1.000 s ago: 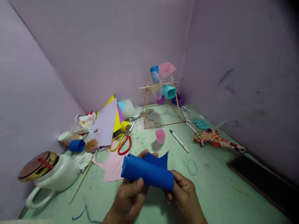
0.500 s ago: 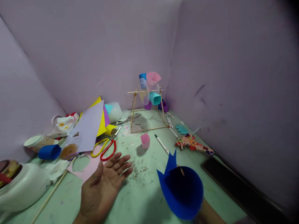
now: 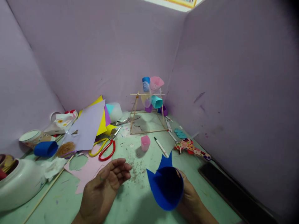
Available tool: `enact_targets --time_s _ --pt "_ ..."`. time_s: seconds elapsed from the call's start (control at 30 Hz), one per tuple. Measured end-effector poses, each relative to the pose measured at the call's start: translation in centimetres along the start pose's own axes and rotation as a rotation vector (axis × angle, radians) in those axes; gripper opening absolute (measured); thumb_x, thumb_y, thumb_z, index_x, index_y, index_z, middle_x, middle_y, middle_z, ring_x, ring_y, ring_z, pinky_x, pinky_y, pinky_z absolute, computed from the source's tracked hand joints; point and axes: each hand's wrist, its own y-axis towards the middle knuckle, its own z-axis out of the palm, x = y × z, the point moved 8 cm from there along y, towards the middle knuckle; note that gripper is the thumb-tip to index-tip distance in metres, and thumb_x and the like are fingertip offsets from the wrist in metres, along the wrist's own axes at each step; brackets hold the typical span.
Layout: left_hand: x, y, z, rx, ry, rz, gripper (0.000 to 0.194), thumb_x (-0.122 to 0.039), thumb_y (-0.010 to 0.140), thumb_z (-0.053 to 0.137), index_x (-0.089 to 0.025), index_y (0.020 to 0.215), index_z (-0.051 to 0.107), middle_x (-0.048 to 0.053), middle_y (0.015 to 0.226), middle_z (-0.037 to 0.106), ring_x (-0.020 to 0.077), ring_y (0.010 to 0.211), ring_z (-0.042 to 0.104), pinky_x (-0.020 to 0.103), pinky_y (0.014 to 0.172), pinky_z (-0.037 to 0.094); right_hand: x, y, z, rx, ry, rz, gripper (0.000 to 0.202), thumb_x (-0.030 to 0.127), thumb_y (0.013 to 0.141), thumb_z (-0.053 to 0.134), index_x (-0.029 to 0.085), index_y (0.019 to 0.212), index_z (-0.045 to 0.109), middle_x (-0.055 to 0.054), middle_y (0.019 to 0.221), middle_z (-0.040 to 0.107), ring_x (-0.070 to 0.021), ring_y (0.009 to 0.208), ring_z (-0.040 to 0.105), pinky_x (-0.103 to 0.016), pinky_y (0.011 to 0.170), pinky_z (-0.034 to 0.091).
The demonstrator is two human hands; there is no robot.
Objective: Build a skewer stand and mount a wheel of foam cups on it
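Observation:
A rolled blue paper cone (image 3: pixel 161 196), its mouth facing me and two pointed tabs sticking up on its left, is held by my right hand (image 3: pixel 191 196). Most of those fingers are hidden behind the paper. To the left, my left hand (image 3: pixel 105 186) hovers palm inward over the table, fingers loosely curved and thumb apart, with nothing in it. Close to that hand lie red-and-yellow-handled scissors (image 3: pixel 107 147) and pink paper with a cut-out hole (image 3: pixel 90 177). A small pink paper cup (image 3: pixel 145 143) stands beyond both hands.
A stick frame (image 3: pixel 149 132) carrying a wheel of coloured paper cups stands at the back. Left are stacked paper sheets (image 3: pixel 90 124), a blue paper roll (image 3: pixel 46 149) and a white pot (image 3: pixel 25 186). Markers (image 3: pixel 161 147), a floral cutout (image 3: pixel 192 148) and a dark tray (image 3: pixel 229 189) line the right.
My right hand has brought the blue cone left, toward my left hand, and more of the hand shows. My left hand has turned inward and its fingers curl more. The view has tilted up slightly.

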Motion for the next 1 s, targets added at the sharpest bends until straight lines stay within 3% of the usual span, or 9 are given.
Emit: enact_targets --time_s 0.07,0.13,0.3,0.43,0.53,0.63,0.8,0.9,1.0 --pt "-0.5 -0.2 0.3 0.023 0.061 0.044 0.036 -0.037 0.061 0.075 -0.01 0.085 0.074 0.016 0.083 0.072 0.0262 0.078 0.065 0.035 0.073 0.054 -0.4 0.1 0.3 0.027 0.096 0.064 0.037 0.05 0.056 0.071 0.019 0.055 0.052 0.011 0.033 0.023 -0.0038 0.031 0.017 -0.018 0.031 0.022" --pt "-1.1 -0.4 0.4 0.021 0.114 0.086 0.036 -0.038 0.061 0.075 -0.01 0.083 0.074 0.015 0.082 0.072 0.0246 0.076 0.065 0.033 0.07 0.053 -0.2 0.1 -0.1 0.005 0.085 0.01 0.033 0.044 0.058 0.071 0.018 0.052 0.051 0.009 0.034 0.027 -0.0044 0.032 0.021 -0.018 0.034 0.023" --pt "-2.1 -0.2 -0.6 -0.12 0.225 0.167 0.033 -0.041 0.061 0.075 -0.012 0.076 0.073 0.012 0.079 0.071 0.022 0.074 0.063 0.031 0.068 0.052 1.7 -0.5 -1.4 -0.099 -0.331 -0.28 0.018 0.028 0.075 0.059 0.016 0.062 0.063 0.002 0.044 0.049 -0.01 0.042 0.044 -0.021 0.043 0.032" --pt "-3.4 -0.3 -2.3 -0.312 0.388 0.269 0.027 -0.038 0.059 0.078 -0.014 0.069 0.07 0.005 0.074 0.069 0.0167 0.07 0.06 0.025 0.067 0.048 4.3 -1.8 0.7 -0.037 -0.641 -0.542 0.021 0.02 0.079 0.053 0.017 0.066 0.068 -0.001 0.054 0.061 -0.0136 0.049 0.056 -0.022 0.047 0.04" --pt "-4.5 -0.8 -2.3 -0.361 0.588 0.347 0.023 -0.034 0.059 0.079 -0.017 0.071 0.07 0.002 0.074 0.069 0.0166 0.073 0.06 0.024 0.07 0.047 5.3 -2.7 2.8 0.058 -0.804 -0.702 0.023 0.014 0.081 0.048 0.017 0.074 0.07 -0.002 0.058 0.064 -0.014 0.05 0.059 -0.023 0.05 0.043" --pt "-5.2 -1.5 -0.9 -0.285 0.855 0.408 0.02 -0.035 0.065 0.075 -0.019 0.077 0.071 0.003 0.079 0.07 0.0185 0.078 0.061 0.023 0.07 0.046 5.4 -3.4 4.0 0.122 -0.923 -0.808 0.024 0.011 0.08 0.046 0.017 0.075 0.069 -0.002 0.055 0.062 -0.0134 0.047 0.057 -0.023 0.048 0.041" --pt "-4.2 -3.2 3.1 0.056 1.114 0.468 0.038 -0.023 0.056 0.081 -0.017 0.093 0.074 0.01 0.105 0.068 0.0269 0.106 0.057 0.025 0.094 0.04 5.0 -4.0 5.7 0.28 -1.02 -0.875 0.028 0.005 0.075 0.04 0.014 0.076 0.066 -0.002 0.052 0.057 -0.012 0.047 0.052 -0.022 0.047 0.036" --pt "-3.2 -4.2 5.1 0.215 1.291 0.565 0.048 -0.016 0.059 0.077 -0.022 0.106 0.07 0.008 0.118 0.064 0.0286 0.113 0.053 0.035 0.101 0.038 5.6 -4.4 6.3 0.303 -1.009 -0.955 0.027 0.006 0.073 0.04 0.015 0.076 0.064 0.0 0.052 0.054 -0.0112 0.046 0.046 -0.022 0.046 0.032" --pt "-2.5 -4.5 6.6 0.294 1.539 0.688 0.056 -0.021 0.068 0.071 -0.027 0.123 0.057 0.007 0.123 0.061 0.0272 0.115 0.053 0.044 0.099 0.041 6.4 -4.6 6.5 0.305 -0.968 -1.011 0.024 0.007 0.075 0.039 0.015 0.072 0.061 0.001 0.051 0.05 -0.0107 0.045 0.042 -0.023 0.045 0.03"
